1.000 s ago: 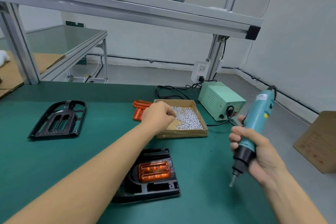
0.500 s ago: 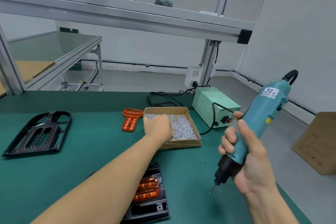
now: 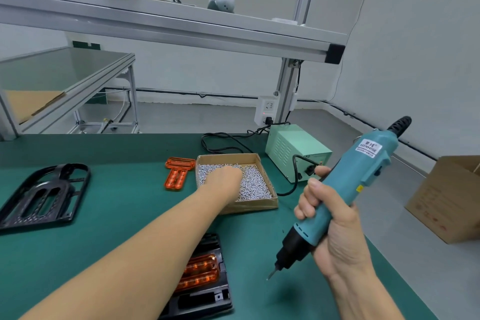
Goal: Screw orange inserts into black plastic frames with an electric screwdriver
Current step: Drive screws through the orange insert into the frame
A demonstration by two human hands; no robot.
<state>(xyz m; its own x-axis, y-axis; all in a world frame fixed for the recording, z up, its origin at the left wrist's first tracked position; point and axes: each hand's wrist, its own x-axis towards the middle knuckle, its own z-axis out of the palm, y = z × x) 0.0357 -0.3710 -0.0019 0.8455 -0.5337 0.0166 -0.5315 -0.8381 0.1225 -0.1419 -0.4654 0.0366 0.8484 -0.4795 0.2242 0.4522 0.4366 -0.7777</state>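
My left hand reaches into the cardboard box of small silver screws, fingers down among them; whether it grips any is hidden. My right hand holds the teal electric screwdriver tilted above the mat, bit pointing down-left. Under my left forearm lies a black plastic frame with an orange insert seated in it, partly hidden by the arm. A second black frame lies at the far left. A loose orange insert sits just left of the screw box.
A light green power supply stands behind the box at the table's back right, its black cable looping on the mat. A cardboard carton sits on the floor to the right. An aluminium shelf spans overhead.
My left hand has dropped from the box's edge down into the screws. My right hand has lifted the screwdriver higher and more upright. The view has shifted.
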